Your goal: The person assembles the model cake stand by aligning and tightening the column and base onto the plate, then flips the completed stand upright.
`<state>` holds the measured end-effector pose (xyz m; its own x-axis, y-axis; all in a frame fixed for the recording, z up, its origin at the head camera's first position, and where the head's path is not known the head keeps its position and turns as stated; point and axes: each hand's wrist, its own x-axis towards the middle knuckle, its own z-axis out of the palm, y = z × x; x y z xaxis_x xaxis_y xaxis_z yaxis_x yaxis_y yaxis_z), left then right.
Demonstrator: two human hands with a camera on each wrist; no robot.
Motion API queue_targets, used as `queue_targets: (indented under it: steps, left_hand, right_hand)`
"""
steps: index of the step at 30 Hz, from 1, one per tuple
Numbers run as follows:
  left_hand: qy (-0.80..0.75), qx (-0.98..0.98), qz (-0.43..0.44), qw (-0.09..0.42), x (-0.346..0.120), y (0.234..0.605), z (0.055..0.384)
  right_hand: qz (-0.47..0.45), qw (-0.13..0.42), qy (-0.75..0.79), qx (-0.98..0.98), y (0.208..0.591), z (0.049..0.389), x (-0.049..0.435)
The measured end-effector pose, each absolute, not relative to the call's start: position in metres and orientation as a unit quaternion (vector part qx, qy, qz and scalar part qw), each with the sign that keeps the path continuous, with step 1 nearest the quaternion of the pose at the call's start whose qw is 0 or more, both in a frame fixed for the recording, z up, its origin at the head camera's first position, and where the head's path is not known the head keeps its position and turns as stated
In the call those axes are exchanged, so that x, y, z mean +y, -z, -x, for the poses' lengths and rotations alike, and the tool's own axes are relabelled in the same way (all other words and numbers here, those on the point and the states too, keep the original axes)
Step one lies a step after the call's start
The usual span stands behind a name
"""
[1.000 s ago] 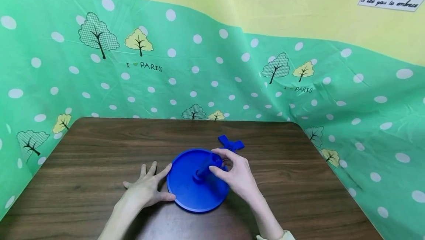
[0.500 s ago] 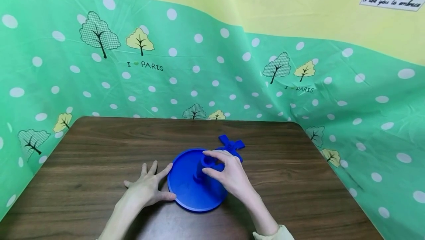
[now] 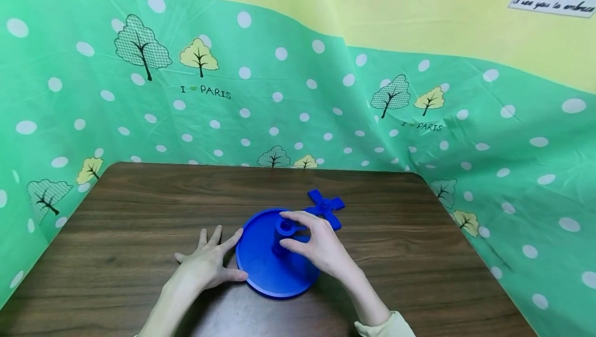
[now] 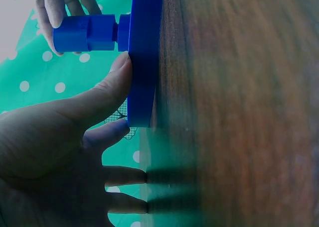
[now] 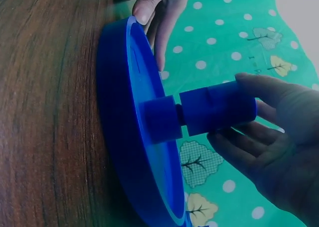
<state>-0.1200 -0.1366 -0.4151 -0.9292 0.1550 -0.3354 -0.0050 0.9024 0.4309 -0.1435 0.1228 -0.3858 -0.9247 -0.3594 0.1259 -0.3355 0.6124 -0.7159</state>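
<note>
A round blue base [image 3: 265, 275] with a raised rim lies flat on the table. My left hand [image 3: 202, 267] rests at its left side, fingers spread, with thumb and index finger against the rim. At the base's middle rises a short blue socket [image 5: 162, 118]. My right hand [image 3: 323, 244] holds a blue hollow cylinder [image 5: 219, 107] near its top, between thumb and fingers. The cylinder stands upright over the socket. In the right wrist view a narrow dark neck shows in the slim gap between the two.
Behind the right hand lies a blue four-bladed part [image 3: 326, 206], partly hidden by that hand. The wooden table [image 3: 139, 207] has rounded far corners. A green and yellow printed cloth [image 3: 261, 93] hangs behind it and along both sides.
The right hand has shifted left and brought the cylinder from a rightward tilt to upright over the socket. More of the bladed part shows. The left hand stays at the rim.
</note>
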Motion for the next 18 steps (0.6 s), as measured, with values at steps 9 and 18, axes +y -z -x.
queue_targets:
  steps: [9,18]
  left_hand:
    - [-0.217,0.958,-0.041,0.181,-0.1376,0.4145,0.1207]
    - [-0.218,0.957,-0.039,0.186,-0.1366,0.4149,0.1206]
  right_hand:
    - [0.176,0.009,0.388,0.905,0.3885,0.1454,0.1202]
    - [0.205,0.053,0.414,0.885,0.3862,0.1490,0.1273]
